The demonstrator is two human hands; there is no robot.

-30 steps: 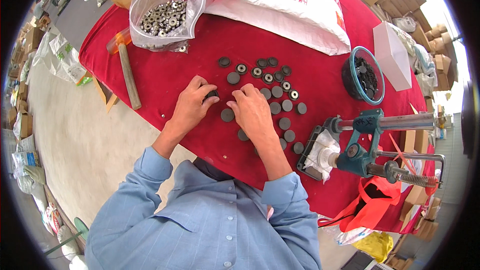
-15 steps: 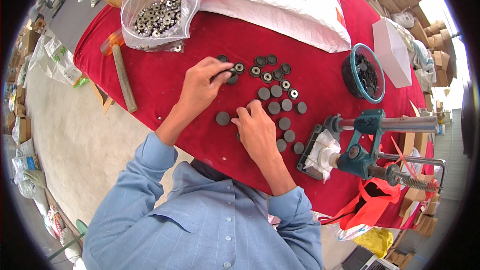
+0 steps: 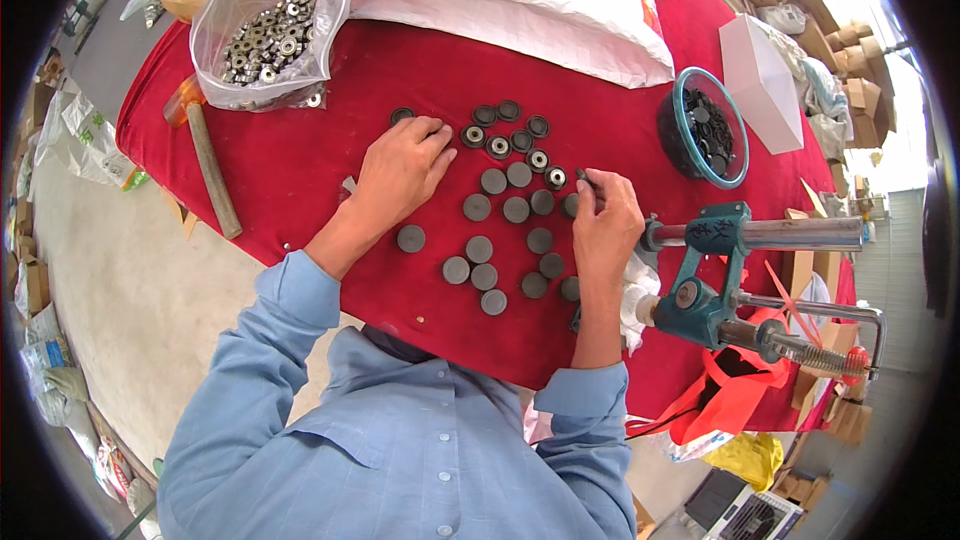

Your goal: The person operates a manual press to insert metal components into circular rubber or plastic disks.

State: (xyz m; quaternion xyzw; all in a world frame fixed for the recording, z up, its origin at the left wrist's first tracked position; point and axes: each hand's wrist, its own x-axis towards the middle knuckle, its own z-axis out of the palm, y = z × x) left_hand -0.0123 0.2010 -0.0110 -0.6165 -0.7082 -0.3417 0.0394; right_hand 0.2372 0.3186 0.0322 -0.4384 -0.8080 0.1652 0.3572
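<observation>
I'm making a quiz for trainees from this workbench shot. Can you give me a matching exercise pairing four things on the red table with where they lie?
Things:
1. clear plastic bag of silver metal rings
2. blue-rimmed glass bowl of dark parts
3. wooden-handled hammer
4. teal hand press with steel bar

Places:
A. right edge of the table, beside the right hand
B. far left corner
C. left edge, nearer than the bag
D. far right, next to a white box

Pairs: 1-B, 2-D, 3-C, 4-A
</observation>
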